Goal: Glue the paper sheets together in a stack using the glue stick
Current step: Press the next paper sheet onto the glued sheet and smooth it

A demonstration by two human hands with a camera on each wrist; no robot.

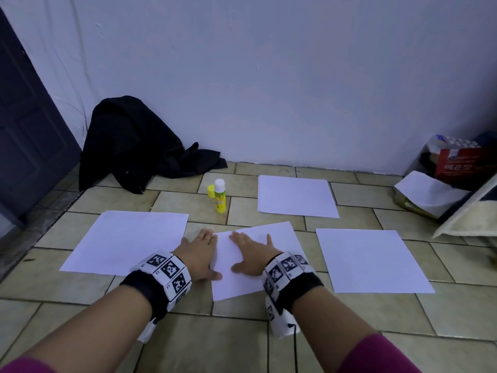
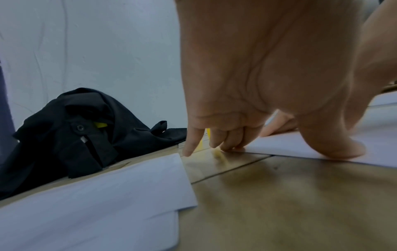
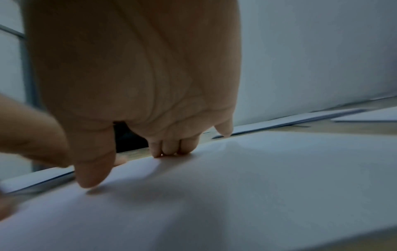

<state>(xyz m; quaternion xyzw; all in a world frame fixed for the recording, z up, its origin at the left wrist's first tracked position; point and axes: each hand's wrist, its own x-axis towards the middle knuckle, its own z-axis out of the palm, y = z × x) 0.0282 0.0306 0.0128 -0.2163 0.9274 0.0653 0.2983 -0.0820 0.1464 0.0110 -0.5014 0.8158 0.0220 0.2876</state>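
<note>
Pressing step: left hand [image 1: 198, 254] and right hand [image 1: 251, 251] lie flat, fingers straight, on the middle sheet [image 1: 258, 275], floor. Glue stick [image 1: 219, 195] stands uncapped just beyond it. Next, probably: glue, add another sheet [image 1: 372, 261].

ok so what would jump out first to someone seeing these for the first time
Both bare hands, left hand and right hand, press flat on a tilted white paper sheet in the middle of the beige tiled floor, with three more white sheets spread around it. Just beyond stands an uncapped yellow glue stick, its yellow cap beside it. A crumpled black garment lies against the wall at far left.
</note>
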